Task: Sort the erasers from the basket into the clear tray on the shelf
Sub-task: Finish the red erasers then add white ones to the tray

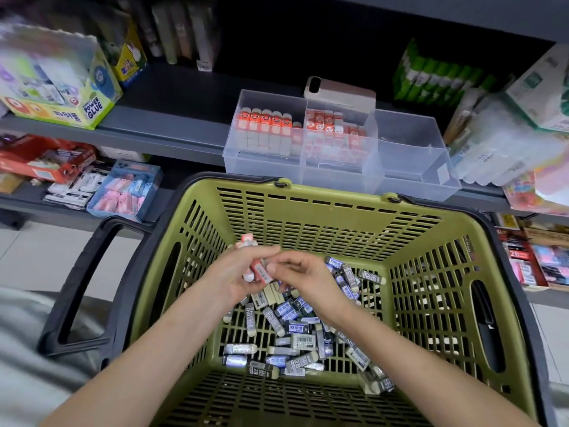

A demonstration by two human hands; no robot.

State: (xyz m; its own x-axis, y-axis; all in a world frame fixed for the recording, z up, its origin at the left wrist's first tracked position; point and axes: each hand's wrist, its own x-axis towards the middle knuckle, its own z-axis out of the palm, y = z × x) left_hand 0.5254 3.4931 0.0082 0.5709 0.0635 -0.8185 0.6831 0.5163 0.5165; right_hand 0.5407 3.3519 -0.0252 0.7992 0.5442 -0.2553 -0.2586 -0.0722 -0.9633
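Note:
A green basket [308,192] with black handles fills the foreground, with several dark-sleeved 2B erasers [295,331] piled on its floor. My left hand [240,272] grips a bunch of red-sleeved erasers [260,271] above the pile. My right hand [303,274] meets it, fingertips pinching one of those red erasers. Behind the basket, on the shelf, stands the clear tray [409,167] with three compartments: the left [268,131] and the middle [335,134] hold red-sleeved erasers in rows, and no erasers show in the right one.
A phone [338,90] lies on the shelf behind the tray. A Power Glue box [58,87] stands at the left, green boxes [437,78] and clear packs [505,143] at the right. A lower shelf holds a blue box of pink erasers [126,192].

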